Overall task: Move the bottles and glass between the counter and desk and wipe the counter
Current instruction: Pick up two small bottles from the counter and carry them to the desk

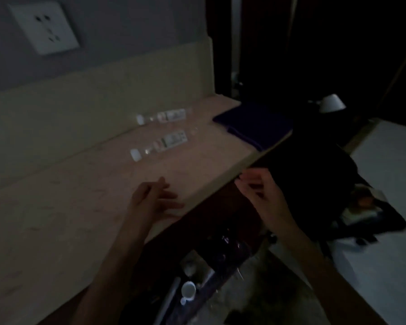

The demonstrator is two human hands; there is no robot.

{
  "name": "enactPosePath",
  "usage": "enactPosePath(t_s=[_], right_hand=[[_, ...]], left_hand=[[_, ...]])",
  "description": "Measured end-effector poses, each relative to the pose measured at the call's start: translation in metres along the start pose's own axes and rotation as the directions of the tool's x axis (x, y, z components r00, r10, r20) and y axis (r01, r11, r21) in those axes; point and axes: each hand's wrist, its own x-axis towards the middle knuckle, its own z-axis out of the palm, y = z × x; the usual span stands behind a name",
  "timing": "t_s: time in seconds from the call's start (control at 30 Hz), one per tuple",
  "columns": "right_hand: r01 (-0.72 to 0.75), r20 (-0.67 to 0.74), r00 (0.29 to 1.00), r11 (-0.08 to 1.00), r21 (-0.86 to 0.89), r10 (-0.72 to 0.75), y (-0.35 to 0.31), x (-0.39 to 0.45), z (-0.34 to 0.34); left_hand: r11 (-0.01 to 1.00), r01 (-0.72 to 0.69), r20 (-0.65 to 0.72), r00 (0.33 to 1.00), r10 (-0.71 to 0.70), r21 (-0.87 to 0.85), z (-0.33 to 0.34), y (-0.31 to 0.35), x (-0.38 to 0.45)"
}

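Note:
Two clear plastic bottles with white caps and labels lie on their sides on the pale wooden surface [68, 207]: one bottle [164, 116] by the back panel, the other bottle [161, 144] nearer me. A dark blue folded cloth [253, 124] rests at the surface's far right end. My left hand [155, 200] hovers over the front edge, fingers apart and empty. My right hand [260, 191] floats just past the edge, fingers loosely curled, holding nothing. No glass is visible in this dim view.
A white wall socket [45, 26] is at the upper left. Below the surface's edge sits a lower dark ledge with a small white cup [188, 289] and clutter. A dark chair [314, 179] and a white lamp shade [332, 103] stand to the right.

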Motion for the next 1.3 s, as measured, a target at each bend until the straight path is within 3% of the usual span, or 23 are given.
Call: enactPosePath(t_s=[0.1, 0.33, 0.5, 0.6, 0.7, 0.8, 0.9, 1.03, 1.3], right_hand=[[0.175, 0.109, 0.980, 0.980, -0.093, -0.165, -0.026, 0.086, 0.021], [0.355, 0.333, 0.898, 0.921, -0.162, -0.287, -0.054, 0.228, 0.080], [0.507, 0.492, 0.794, 0.836, -0.211, -0.357, -0.058, 0.293, 0.119], [0.604, 0.574, 0.707, 0.775, -0.187, -0.413, -0.057, 0.321, 0.138], [0.652, 0.647, 0.638, 0.740, -0.165, -0.418, -0.058, 0.337, 0.147], [0.725, 0.705, 0.566, 0.666, -0.178, -0.428, -0.058, 0.348, 0.149], [0.774, 0.739, 0.525, 0.599, -0.206, -0.423, -0.056, 0.357, 0.153], [0.832, 0.804, 0.477, 0.476, -0.283, -0.355, -0.046, 0.360, 0.161], [0.771, 0.777, 0.544, 0.554, -0.314, -0.317, -0.028, 0.357, 0.167]], left_hand=[[0.999, 0.026, -0.136, 0.990, -0.029, -0.028, 0.000, 0.020, 0.039], [0.966, 0.186, -0.293, 0.927, -0.233, -0.178, 0.026, 0.054, 0.075], [0.978, 0.203, -0.445, 0.872, -0.203, -0.048, 0.049, 0.055, 0.090], [0.963, 0.242, -0.601, 0.790, -0.123, 0.122, 0.058, 0.053, 0.106], [0.915, 0.377, -0.747, 0.648, -0.148, 0.146, 0.068, 0.054, 0.125], [0.741, 0.564, -0.827, 0.562, -0.022, 0.364, 0.088, 0.057, 0.144], [0.784, 0.577, -0.905, 0.424, -0.045, 0.231, 0.102, 0.055, 0.169], [0.867, 0.489, -0.829, 0.522, -0.201, 0.098, 0.112, 0.074, 0.187], [0.791, 0.588, -0.818, 0.531, -0.221, 0.168, 0.109, 0.080, 0.202]])
